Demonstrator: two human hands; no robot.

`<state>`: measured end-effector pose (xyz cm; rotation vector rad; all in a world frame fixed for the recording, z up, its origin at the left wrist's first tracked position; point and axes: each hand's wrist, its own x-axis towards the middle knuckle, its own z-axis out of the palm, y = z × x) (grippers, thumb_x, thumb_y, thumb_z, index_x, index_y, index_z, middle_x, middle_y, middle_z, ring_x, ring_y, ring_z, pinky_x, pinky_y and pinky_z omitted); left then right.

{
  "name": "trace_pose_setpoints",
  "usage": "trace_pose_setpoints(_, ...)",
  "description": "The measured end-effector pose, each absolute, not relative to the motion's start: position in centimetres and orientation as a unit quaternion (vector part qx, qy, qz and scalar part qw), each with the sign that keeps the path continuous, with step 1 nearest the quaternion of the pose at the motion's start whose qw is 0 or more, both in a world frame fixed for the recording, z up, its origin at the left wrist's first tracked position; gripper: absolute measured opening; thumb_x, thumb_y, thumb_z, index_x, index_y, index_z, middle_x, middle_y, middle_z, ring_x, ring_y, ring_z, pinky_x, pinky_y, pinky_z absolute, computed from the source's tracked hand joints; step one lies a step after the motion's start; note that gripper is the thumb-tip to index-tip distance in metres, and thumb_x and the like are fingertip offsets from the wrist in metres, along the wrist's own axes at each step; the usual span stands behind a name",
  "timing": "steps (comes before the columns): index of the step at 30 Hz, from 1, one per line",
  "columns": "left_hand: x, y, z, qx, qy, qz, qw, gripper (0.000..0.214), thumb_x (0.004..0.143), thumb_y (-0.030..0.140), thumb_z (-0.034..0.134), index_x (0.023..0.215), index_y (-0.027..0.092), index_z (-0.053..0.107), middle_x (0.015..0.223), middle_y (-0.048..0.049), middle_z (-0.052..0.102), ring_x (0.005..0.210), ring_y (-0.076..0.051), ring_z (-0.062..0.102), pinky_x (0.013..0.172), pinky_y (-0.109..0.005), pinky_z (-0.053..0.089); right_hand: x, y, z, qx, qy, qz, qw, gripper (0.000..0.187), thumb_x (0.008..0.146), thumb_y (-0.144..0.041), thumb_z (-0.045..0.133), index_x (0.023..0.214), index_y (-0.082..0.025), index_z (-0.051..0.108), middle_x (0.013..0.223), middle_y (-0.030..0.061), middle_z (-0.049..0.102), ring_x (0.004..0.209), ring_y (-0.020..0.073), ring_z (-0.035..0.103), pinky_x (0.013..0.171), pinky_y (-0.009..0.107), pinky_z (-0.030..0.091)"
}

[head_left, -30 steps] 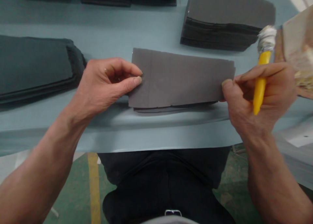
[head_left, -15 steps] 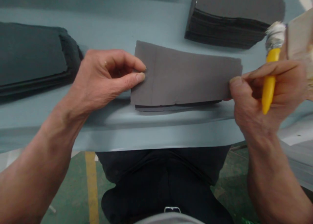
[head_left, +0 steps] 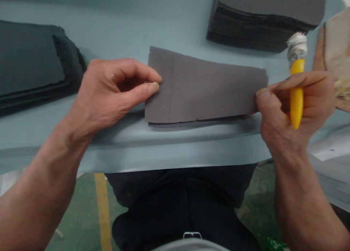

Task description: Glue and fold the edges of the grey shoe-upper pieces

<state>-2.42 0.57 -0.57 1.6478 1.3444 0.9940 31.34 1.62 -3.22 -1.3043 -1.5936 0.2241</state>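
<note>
Going by the flat grey tapered panel [head_left: 213,90]: my easiest lane is beyond its left half, over the smooth blue-green table cover [head_left: 117,28]. Past its right half, a thick black-sided stack with a grey top [head_left: 257,30] leaves only a slim gap. A low dark-green stack of sheets [head_left: 27,61] hems in the left; off the right end, my yellow-handled, pale-tipped brush [head_left: 296,103] juts up.

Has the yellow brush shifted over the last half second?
Yes: judged against the dark stack at the back, the yellow brush has moved leftward and slightly toward the person.
</note>
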Motion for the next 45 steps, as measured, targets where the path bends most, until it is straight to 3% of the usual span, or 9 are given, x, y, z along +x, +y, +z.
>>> trace_pose_setpoints(10,-2.45,-0.03,-0.68,0.644,0.570,0.367,0.353,0.022,0.084,0.039,0.087,0.098,0.022,0.088,0.083,-0.0072,0.078,0.062,-0.016,0.054,0.054,-0.035,0.042,31.31,1.62,-3.39,-0.519,-0.663,0.122,0.525,0.024,0.073,-0.023,0.078,0.091,-0.024,0.061,0.071,-0.0051,0.062,0.055,0.0093,0.050,0.058,0.026,0.037)
trace_pose_setpoints(32,-2.67,-0.19,-1.04,0.694,0.525,0.357,0.341,0.015,0.093,0.032,0.080,0.099,0.020,0.086,0.076,0.0001,0.073,0.062,-0.011,0.052,0.056,-0.028,0.037,31.39,1.72,-3.54,-0.535,-0.656,0.123,0.517,0.022,0.071,-0.027,0.076,0.087,-0.025,0.060,0.068,-0.0054,0.060,0.054,0.0096,0.046,0.057,0.027,0.036)
trace_pose_setpoints(45,-2.76,-0.35,-1.03,0.712,0.536,0.331,0.312,0.016,0.095,0.037,0.078,0.100,0.024,0.086,0.084,-0.0033,0.077,0.066,-0.015,0.059,0.058,-0.034,0.042,31.18,1.73,-3.39,-0.523,-0.658,0.143,0.524,0.022,0.074,-0.025,0.078,0.086,-0.025,0.059,0.068,-0.0053,0.059,0.055,0.0092,0.046,0.051,0.024,0.037)
